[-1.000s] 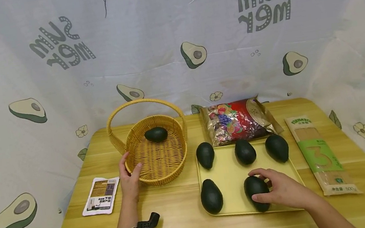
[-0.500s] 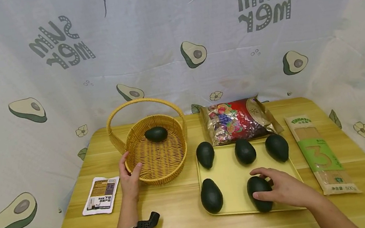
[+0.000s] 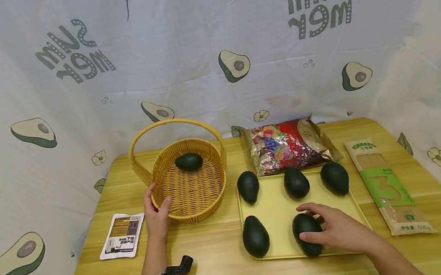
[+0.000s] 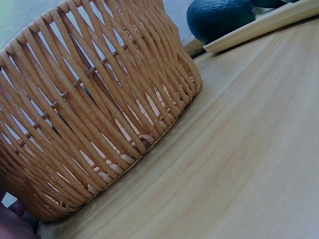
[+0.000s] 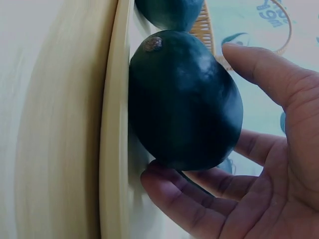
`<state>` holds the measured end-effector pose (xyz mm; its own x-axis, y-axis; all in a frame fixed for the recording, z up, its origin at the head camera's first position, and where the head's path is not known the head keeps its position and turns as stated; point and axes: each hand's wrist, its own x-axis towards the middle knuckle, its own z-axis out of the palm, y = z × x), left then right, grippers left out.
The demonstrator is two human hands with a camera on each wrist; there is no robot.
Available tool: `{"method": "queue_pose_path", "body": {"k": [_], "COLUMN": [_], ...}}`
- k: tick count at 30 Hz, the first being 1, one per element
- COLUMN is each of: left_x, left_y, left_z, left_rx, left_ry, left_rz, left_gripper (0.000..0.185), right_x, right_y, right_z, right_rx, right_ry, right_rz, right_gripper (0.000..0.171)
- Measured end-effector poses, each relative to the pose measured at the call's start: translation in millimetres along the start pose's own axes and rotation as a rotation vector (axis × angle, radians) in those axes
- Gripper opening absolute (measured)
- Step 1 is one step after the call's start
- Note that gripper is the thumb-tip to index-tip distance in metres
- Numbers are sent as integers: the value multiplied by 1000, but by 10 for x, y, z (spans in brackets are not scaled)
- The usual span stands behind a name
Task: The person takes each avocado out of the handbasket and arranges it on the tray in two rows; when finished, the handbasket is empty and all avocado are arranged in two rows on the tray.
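My right hand [image 3: 333, 229] is around a dark green avocado [image 3: 306, 237] at the front of the yellow tray [image 3: 275, 223]. In the right wrist view, the thumb is on one side of this avocado [image 5: 184, 104] and curled fingers are on the other; it sits low by the tray rim [image 5: 115, 149]. My left hand [image 3: 157, 217] grips the near left rim of a woven basket [image 3: 192, 194], thumb over the inside. One avocado [image 3: 188, 162] lies at the back of the basket. The basket's woven wall [image 4: 99, 99] fills much of the left wrist view, where fingers [image 4: 15, 221] show at the corner.
Several more avocados lie on the tray, one [image 3: 255, 236] at its front left. Behind the tray is a shiny candy bag [image 3: 288, 145]. A noodle packet [image 3: 388, 187] lies to the right, a white pouch [image 3: 122, 236] left of the basket. A printed curtain [image 3: 191, 43] hangs behind.
The right hand and the avocado in it shifted slightly right, then back left a little past where they were. The left hand and the basket have stayed still.
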<state>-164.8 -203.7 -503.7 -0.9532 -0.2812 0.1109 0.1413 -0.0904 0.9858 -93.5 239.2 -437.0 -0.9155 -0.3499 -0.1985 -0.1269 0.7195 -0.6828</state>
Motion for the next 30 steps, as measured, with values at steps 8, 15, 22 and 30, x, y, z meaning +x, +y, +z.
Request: {"method": "queue_pose_path", "body": {"k": [8, 15, 22, 30], "left_x": [3, -1, -5, -1], "left_y": [-3, -5, -12, -14], "left_z": [-2, -3, -10, -10], "left_rx": [7, 14, 21, 34], "left_ry": [3, 0, -5, 5], "left_rz": [6, 3, -3, 2], "left_gripper": [60, 61, 61, 61], "right_x": [-22, -7, -35, -27], "right_y": [11, 3, 38, 21], "right_z": [-22, 18, -5, -52], "right_rx": [1, 19, 62, 85], "right_ry": [16, 20, 18, 13], "right_rz": [-4, -24, -20, -20], "right_gripper": [61, 61, 60, 62]}}
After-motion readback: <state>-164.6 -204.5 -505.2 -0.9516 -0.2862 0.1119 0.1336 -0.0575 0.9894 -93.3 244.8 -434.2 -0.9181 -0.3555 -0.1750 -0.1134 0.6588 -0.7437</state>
